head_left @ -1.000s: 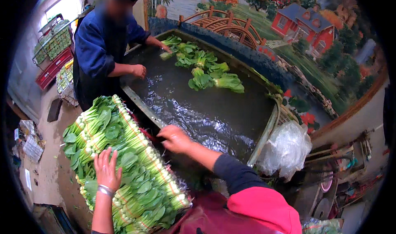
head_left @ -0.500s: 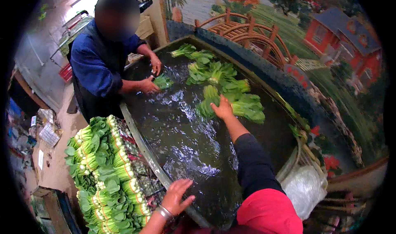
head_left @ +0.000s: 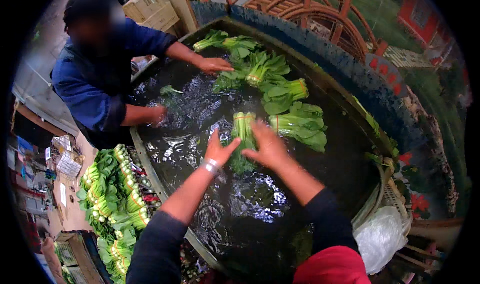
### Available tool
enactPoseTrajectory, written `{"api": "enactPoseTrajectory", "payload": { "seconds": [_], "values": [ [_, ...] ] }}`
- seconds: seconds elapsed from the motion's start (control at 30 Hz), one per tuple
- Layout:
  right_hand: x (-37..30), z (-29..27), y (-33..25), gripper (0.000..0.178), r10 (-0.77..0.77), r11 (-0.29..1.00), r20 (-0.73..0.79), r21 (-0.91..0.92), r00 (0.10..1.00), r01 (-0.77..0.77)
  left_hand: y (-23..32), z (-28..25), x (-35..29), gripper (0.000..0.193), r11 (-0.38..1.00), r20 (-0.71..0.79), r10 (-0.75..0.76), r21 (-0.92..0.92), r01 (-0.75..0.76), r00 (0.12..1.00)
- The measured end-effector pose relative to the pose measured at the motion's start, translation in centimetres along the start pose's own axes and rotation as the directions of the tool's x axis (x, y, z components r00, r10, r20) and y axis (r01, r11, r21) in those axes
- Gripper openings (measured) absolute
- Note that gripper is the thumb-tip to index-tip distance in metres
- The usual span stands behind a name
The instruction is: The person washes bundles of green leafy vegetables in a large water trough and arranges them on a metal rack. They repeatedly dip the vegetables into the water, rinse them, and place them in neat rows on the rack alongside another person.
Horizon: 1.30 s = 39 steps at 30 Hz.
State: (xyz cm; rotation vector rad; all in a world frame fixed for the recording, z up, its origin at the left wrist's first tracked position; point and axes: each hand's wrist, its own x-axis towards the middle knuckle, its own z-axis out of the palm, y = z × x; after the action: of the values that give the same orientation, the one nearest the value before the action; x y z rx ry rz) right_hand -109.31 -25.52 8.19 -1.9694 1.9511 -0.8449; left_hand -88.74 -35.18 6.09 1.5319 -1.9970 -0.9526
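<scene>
A banded bunch of leafy greens [head_left: 243, 129] floats stems-up-picture in dark water, its leaves partly under the surface. On its left side my left hand [head_left: 219, 149], a silver bracelet at the wrist, is held with thumb and fingers apart. My right hand [head_left: 270, 147] lies along the bunch's right side, fingers spread and slightly blurred; whether it presses on the stems I cannot tell. Just right of it floats another banded bunch [head_left: 300, 125]. More bunches [head_left: 270, 69] drift farther back in the tank [head_left: 161, 184].
Across the tank a co-worker in blue [head_left: 92, 79] has one hand in the water and the other by the far greens. Stacked banded greens [head_left: 115, 204] stand outside the left rim. A clear plastic bag [head_left: 380, 239] hangs at the right. A painted wall [head_left: 425, 99] borders the far side.
My left hand has reached forward from the near rim over the water. My right hand and one bunch have come nearer, apart from the others. The co-worker's one arm has stretched toward the far greens.
</scene>
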Motion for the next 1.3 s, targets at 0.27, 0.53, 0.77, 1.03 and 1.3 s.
{"api": "enactPoseTrajectory", "payload": {
  "seconds": [0.27,0.53,0.77,1.03,1.3],
  "values": [
    [3.2,-6.8,15.3,0.084,0.128,0.783,0.209,-0.622,0.969,0.031,4.4,10.0,5.4,0.153,0.91,0.149,-0.249,-0.302,0.284,0.957],
    [-5.5,-1.5,8.1,0.107,0.027,0.998,0.215,-0.067,0.976,-0.013,-2.4,5.9,-7.1,0.057,0.686,0.46,-0.152,-0.589,0.429,0.875],
    [-12.6,-7.9,-7.5,0.095,0.16,0.679,0.198,0.689,0.967,-0.253,2.2,-6.0,-20.3,0.093,0.328,0.124,0.108,-0.941,0.082,0.986],
    [-14.9,-4.6,-29.2,0.088,0.051,0.374,0.221,0.9,0.974,-0.224,3.7,-22.3,-29.6,0.121,0.302,-0.23,0.294,-0.899,-0.318,0.928],
    [-11.2,3.1,-47.6,0.092,-0.271,0.67,0.152,0.739,0.95,0.073,-9.4,-47.5,-38.6,0.122,0.803,-0.224,0.423,-0.355,-0.478,0.878]
  ]
}}
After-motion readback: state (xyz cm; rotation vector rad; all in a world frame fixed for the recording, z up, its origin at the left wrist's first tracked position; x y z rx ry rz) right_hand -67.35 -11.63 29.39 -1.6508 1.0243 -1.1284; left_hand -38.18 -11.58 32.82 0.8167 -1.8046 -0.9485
